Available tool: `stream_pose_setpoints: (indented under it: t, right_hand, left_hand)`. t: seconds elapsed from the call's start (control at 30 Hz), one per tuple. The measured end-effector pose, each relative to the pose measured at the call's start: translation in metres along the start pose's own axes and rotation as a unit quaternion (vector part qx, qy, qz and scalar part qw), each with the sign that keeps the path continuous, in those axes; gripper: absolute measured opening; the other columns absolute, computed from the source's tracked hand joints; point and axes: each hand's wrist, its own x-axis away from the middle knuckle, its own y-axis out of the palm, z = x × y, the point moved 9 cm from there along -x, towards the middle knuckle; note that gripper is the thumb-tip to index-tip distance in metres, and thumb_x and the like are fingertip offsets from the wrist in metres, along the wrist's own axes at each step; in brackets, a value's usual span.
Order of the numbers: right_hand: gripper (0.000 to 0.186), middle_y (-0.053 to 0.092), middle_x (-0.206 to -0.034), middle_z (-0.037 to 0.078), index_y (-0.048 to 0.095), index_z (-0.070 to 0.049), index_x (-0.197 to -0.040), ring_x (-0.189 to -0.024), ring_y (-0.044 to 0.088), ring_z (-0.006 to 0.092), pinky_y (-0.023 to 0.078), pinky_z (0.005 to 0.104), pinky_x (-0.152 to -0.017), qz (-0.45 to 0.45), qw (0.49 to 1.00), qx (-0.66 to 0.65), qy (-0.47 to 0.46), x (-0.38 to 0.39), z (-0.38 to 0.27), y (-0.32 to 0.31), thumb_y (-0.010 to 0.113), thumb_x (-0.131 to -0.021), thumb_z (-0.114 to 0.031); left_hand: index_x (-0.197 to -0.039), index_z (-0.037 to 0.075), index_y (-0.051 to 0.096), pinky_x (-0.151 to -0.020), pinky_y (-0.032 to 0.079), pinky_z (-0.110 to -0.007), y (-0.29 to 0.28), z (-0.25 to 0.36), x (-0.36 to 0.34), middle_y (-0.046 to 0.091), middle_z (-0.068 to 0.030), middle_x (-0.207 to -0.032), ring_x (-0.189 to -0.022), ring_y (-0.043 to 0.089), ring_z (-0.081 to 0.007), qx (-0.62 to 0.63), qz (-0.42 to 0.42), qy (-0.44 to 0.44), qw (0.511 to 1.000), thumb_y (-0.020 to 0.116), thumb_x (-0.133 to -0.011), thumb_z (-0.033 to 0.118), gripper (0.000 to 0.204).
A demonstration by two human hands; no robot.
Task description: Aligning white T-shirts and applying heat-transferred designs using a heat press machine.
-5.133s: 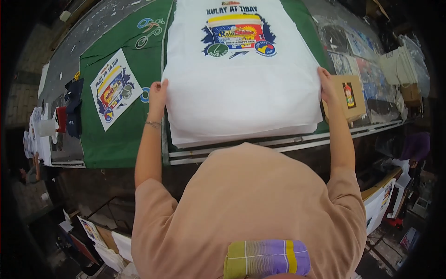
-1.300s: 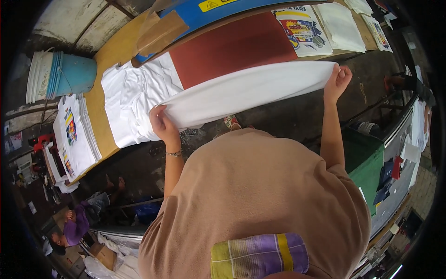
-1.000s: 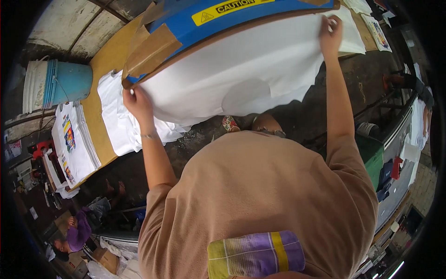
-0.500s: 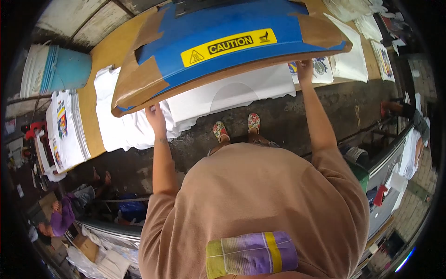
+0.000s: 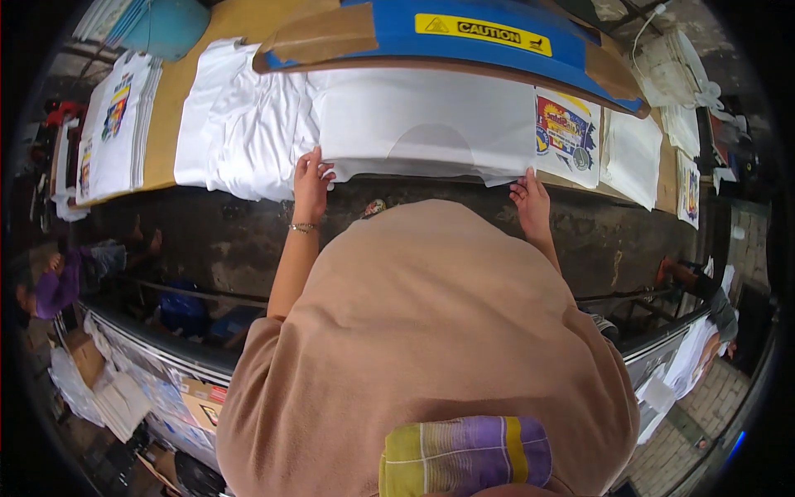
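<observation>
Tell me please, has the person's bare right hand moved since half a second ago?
Yes: the bare right hand has moved back, from over the flat tan table to its near edge.

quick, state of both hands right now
Left hand: closed, pinching the white cloth near its left corner.
Right hand: closed, pinching the cloth near its right corner.

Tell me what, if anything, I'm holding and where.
Grip unclear: left hand and right hand touch the white cloth at opposite ends of its near edge.
</observation>
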Motion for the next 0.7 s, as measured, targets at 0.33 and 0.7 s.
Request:
stream_pose_setpoints:
  t: [0.33,0.7]
  right_hand:
    - [0.014,0.056,-0.086,0.004,0.053,-0.008,-0.090,-0.078,0.058,0.0162,0.047,0.0296,-0.066,-0.008,0.999,-0.041,-0.030,-0.002,-0.014,-0.006,0.061,-0.086,-0.019]
    - [0.017,0.054,-0.084,0.003,0.052,-0.009,-0.092,-0.084,0.055,0.0180,0.046,0.0321,-0.070,0.012,0.992,-0.123,0.028,-0.021,0.004,-0.025,0.063,-0.085,-0.020]
  left_hand:
    - [-0.088,0.003,0.053,-0.059,0.042,-0.024,-0.011,0.003,0.020,0.056,-0.0046,-0.082,-0.074,0.054,-0.0118,-0.019,-0.005,0.022,1.000,0.056,-0.088,0.032,0.029]
    - [-0.084,0.004,0.053,-0.059,0.045,-0.028,-0.007,0.013,0.008,0.056,-0.0046,-0.076,-0.074,0.059,-0.0172,0.050,-0.034,0.038,0.997,0.056,-0.088,0.024,0.020]
